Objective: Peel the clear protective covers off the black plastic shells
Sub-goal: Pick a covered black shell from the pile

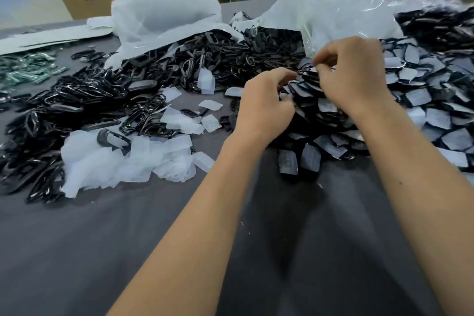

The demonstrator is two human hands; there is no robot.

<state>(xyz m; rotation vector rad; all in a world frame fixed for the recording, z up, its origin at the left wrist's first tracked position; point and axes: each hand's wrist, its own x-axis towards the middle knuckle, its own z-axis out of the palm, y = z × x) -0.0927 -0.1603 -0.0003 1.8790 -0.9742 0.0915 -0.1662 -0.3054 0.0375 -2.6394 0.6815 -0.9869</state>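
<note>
Both hands worked at the top of a heap of covered black shells [364, 121] on the right part of the grey counter [154, 238]. The left hand [264, 103] had its fingers curled, its grip closed on a shell at the heap's left edge, though the piece itself was mostly hidden under the fingers. The right hand [354, 72] was just beside it, a little farther away — its fingertips pinched something small at the top of the heap, but I could not tell whether this was the clear cover or the shell's edge.

On the left part of the counter lay a wide spread of bare black shells [77, 108], and near them a loose pile of peeled clear covers [123, 159]. Far behind stood white plastic bags [164, 15] — one of them spilled black shells — and at the far left lay some green parts [25, 69].
</note>
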